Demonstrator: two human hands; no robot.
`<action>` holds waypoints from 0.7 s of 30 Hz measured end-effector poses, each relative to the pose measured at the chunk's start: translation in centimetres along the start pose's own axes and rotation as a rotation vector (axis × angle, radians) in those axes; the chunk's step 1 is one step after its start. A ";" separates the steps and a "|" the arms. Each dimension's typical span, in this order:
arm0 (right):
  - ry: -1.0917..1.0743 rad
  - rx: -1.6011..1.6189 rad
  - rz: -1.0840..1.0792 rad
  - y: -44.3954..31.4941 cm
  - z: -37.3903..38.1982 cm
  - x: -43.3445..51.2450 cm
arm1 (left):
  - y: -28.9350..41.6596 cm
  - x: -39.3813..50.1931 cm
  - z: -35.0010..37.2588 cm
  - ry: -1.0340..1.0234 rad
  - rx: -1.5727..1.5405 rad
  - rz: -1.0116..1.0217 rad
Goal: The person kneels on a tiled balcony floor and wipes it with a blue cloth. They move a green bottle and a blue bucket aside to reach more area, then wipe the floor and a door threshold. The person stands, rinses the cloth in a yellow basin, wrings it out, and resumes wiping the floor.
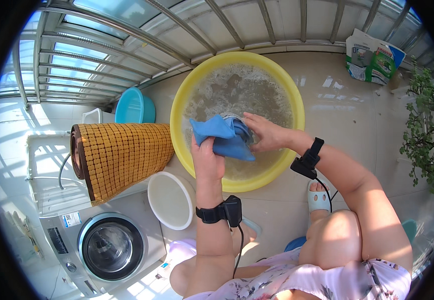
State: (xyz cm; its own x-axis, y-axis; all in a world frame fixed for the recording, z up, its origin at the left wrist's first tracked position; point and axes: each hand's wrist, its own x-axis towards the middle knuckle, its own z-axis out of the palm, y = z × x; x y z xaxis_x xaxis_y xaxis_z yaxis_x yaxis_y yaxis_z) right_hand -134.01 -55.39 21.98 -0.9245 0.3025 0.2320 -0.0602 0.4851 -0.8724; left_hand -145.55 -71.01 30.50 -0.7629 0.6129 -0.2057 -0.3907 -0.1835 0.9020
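Bunched blue cloth is held above a large yellow plastic basin. My left hand grips its near left side, thumb on top. On the right, my right hand is against the folded cloth with its fingers spread; whether those fingers pinch any fabric is hard to tell. A paler grey edge shows at the far side of the bundle. Below it, cloudy water with patches of white foam fills much of the basin. Each wrist wears a black strapped device with a cable.
Left of the basin are a rolled bamboo-tile mat, a turquoise basin and a white bucket. A front-loading washing machine stands at lower left. A detergent bag and a leafy plant are on the right. Metal railings run behind.
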 end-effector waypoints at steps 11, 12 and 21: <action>0.118 0.352 0.090 -0.5 2.3 0.4 | -8.9 0.4 -3.6 0.603 -0.383 -0.804; -0.004 0.445 0.162 -1.1 2.7 0.1 | -10.0 0.4 -3.8 0.337 -0.563 -0.756; 0.162 0.753 0.773 0.2 1.8 -0.4 | -14.2 0.8 -2.1 0.502 -0.363 -0.412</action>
State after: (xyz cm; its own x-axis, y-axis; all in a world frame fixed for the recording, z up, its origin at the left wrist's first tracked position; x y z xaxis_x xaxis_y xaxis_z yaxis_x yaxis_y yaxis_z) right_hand -134.38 -56.90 20.90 -0.7546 0.4406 -0.4863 0.2496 -0.4926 -0.8337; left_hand -141.68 -69.58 16.68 -0.6273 0.2783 -0.7273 -0.7754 -0.3103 0.5500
